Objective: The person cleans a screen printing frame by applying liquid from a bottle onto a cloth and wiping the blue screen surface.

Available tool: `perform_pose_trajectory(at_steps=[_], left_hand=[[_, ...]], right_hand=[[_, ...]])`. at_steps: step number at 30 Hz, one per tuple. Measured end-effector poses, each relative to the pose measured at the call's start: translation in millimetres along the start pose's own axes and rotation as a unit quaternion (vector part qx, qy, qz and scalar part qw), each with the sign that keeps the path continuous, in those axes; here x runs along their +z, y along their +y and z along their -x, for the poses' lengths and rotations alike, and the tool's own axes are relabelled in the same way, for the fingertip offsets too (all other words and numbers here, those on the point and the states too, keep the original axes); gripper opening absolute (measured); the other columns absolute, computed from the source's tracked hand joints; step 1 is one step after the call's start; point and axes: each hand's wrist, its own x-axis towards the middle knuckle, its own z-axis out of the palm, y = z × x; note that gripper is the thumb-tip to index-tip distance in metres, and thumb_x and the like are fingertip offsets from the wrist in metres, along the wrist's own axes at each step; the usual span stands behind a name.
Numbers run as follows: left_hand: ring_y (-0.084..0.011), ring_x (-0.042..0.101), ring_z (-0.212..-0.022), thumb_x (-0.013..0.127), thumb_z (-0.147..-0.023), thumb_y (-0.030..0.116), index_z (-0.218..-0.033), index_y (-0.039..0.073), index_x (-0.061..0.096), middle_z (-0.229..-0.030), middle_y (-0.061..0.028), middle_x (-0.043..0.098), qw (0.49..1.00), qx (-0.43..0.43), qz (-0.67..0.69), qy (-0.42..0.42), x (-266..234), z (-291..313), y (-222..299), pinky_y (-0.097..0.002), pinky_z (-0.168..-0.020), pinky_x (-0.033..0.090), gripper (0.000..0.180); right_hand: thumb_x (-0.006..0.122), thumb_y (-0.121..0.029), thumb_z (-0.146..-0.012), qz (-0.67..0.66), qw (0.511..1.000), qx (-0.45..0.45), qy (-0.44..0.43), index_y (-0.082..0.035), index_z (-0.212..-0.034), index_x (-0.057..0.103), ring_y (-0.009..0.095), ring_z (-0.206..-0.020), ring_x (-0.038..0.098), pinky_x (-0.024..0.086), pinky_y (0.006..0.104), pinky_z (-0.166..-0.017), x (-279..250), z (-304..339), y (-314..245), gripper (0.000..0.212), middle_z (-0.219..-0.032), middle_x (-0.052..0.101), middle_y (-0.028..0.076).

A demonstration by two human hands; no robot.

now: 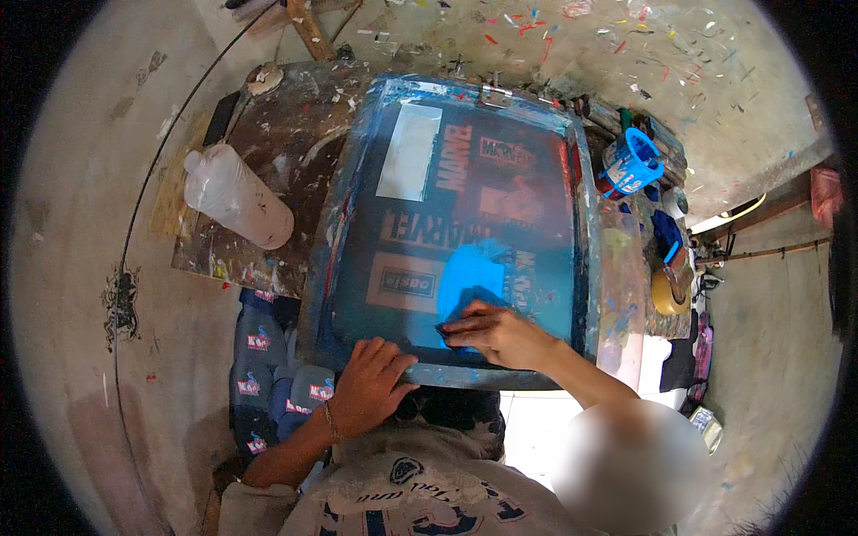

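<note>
Gripping the near rail of the screen frame [500, 379], the left hand [371, 386] is curled over its edge, fingers on top. Just beyond, the right hand [497, 332] is pressed flat on the mesh, closed on the squeegee [458, 327], at the near edge of a patch of blue ink [478, 268]. The frame is laid flat on the paint-spattered surface [286, 152]. Printed dark garments [264, 357] are stacked below the surface at left. Farther off, a white jug [234, 195] lies tipped at left, and a blue basket [636, 161] is seen at right.
</note>
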Motion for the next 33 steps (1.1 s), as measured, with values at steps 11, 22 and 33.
perform_pose_trajectory(at_steps=[11, 22, 33], left_hand=[[-0.0356, 0.050, -0.096, 0.078, -0.072, 0.025, -0.111, 0.006, 0.060, -0.100, -0.0145, 0.053, 1.000, 0.007, -0.006, -0.005, -2, -4, 1, -0.0493, -0.086, 0.041, 0.046], [-0.0345, 0.050, -0.099, 0.077, -0.073, 0.027, -0.110, 0.007, 0.062, -0.102, -0.0125, 0.055, 0.999, -0.011, -0.017, -0.025, -2, -5, 1, -0.0495, -0.089, 0.040, 0.045], [-0.0353, 0.051, -0.097, 0.078, -0.073, 0.027, -0.109, 0.006, 0.062, -0.100, -0.0130, 0.055, 0.999, -0.027, -0.002, -0.030, -5, -7, 4, -0.0490, -0.089, 0.040, 0.045]], right_hand=[[0.065, 0.011, -0.064, 0.012, 0.997, 0.046, -0.054, -0.009, -0.107, 0.073, 0.029, -0.115, 0.056, 0.049, 0.0387, -0.099, -10, -5, 4, 0.047, -0.119, 0.068, 0.009], [0.064, 0.009, -0.068, 0.031, 0.998, 0.029, -0.038, -0.008, -0.102, 0.074, 0.027, -0.109, 0.058, 0.051, 0.0373, -0.093, -9, -2, 0, 0.039, -0.114, 0.070, 0.007], [0.068, 0.007, -0.066, 0.092, 0.992, 0.088, 0.011, -0.006, -0.100, 0.073, 0.027, -0.093, 0.064, 0.050, 0.0372, -0.091, -20, 29, 15, 0.036, -0.106, 0.072, 0.008]])
